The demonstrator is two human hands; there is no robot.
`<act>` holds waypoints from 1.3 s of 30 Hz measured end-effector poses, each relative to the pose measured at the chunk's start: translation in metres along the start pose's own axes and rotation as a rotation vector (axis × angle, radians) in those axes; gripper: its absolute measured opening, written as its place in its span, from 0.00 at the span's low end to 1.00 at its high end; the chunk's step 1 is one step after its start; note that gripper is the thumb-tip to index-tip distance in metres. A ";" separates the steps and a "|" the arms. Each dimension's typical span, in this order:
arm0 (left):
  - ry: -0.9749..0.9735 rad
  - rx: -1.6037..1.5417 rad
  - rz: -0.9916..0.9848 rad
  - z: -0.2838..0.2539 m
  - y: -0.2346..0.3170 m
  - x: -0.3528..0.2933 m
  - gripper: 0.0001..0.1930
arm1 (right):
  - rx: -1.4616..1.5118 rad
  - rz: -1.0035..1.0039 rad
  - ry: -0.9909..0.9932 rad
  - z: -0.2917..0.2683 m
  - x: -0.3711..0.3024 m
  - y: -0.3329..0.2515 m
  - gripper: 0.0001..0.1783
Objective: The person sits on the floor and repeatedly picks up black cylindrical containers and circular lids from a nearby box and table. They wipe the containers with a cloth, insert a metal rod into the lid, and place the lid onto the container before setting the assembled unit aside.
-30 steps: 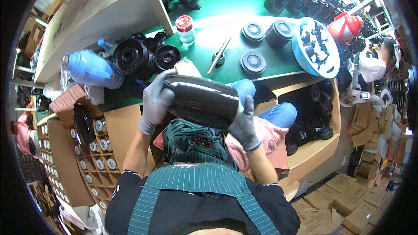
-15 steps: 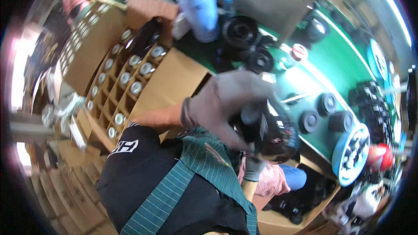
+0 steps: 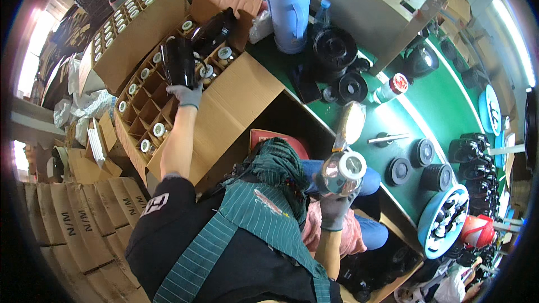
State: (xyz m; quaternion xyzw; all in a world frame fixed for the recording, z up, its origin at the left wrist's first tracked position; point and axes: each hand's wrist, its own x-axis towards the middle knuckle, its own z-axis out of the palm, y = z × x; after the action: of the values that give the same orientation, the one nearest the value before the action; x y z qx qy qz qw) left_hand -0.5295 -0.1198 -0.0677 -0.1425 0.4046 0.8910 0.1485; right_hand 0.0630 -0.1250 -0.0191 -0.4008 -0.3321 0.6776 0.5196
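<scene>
My left hand (image 3: 186, 96), in a grey glove, is closed round the lower end of a glossy black flask casing (image 3: 178, 62) above the divided cardboard carton (image 3: 238, 115). Silver glass flask liners with round white ends stand in several of its compartments, and another black casing (image 3: 213, 29) lies across them. In front of my body, my gloved right hand (image 3: 337, 209) grips a silver glass flask liner (image 3: 332, 177) from below, its white round end turned up. Some fingers are hidden behind it. A shiny, see-through piece (image 3: 351, 126) appears just beyond the liner; its kind is unclear.
On the green worktable (image 3: 404, 123) are a blue thermos jug (image 3: 289, 14), a red-lidded jar (image 3: 391, 87), black round parts (image 3: 399, 171) and a blue basin (image 3: 424, 227) of small parts. Flat cartons (image 3: 78, 219) are stacked at left. A person sits close by, partly hidden.
My left hand has swung left from the middle, where it was blurred at a black casing, to the carton with a casing in it. The silver liner now shows in my right hand.
</scene>
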 end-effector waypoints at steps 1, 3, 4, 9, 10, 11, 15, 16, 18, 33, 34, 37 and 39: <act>-0.026 0.000 -0.035 0.003 0.004 0.026 0.49 | -0.415 -0.168 -0.025 -0.017 0.000 0.025 0.61; -0.082 -0.024 -0.097 0.007 0.012 0.062 0.48 | -0.627 -0.298 0.014 -0.021 -0.002 0.047 0.64; -0.029 0.014 -0.167 0.017 0.011 0.068 0.45 | -0.502 -0.264 0.020 -0.004 -0.001 0.044 0.64; -0.332 0.720 -0.194 0.038 -0.033 0.001 0.34 | -0.591 -0.286 -0.014 0.043 0.020 0.035 0.54; -0.617 0.716 -0.132 0.026 -0.051 -0.036 0.36 | -0.640 -0.326 -0.015 0.054 0.029 0.032 0.49; -0.898 0.699 -0.074 0.013 -0.060 -0.090 0.38 | -0.688 -0.360 -0.017 0.065 0.037 0.029 0.43; -1.557 1.055 0.199 0.065 0.005 -0.275 0.47 | 0.126 -0.039 -0.096 0.089 0.056 0.048 0.28; -1.606 1.123 0.314 0.075 0.017 -0.289 0.48 | 0.157 0.045 -0.079 0.093 0.061 0.046 0.34; -1.683 1.302 0.567 0.088 0.039 -0.305 0.51 | 0.297 0.179 -0.100 0.107 0.065 0.039 0.42; -0.773 0.991 -0.087 -0.065 0.188 -0.027 0.27 | -0.195 0.494 -0.595 0.164 0.078 0.078 0.54; -0.687 1.035 0.047 -0.058 0.204 -0.033 0.27 | -0.183 0.529 -0.604 0.151 0.075 0.076 0.54; -0.406 1.320 0.114 -0.091 0.258 0.015 0.30 | -0.059 0.553 -0.539 0.122 0.065 0.088 0.50; -0.290 1.459 0.059 -0.112 0.272 0.037 0.31 | 0.023 0.591 -0.492 0.113 0.058 0.088 0.48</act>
State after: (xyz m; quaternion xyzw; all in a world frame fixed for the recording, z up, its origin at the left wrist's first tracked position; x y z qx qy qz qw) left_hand -0.6519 -0.3708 0.0328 0.1224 0.8735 0.4094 0.2333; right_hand -0.0841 -0.0937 -0.0554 -0.2986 -0.3094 0.8778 0.2112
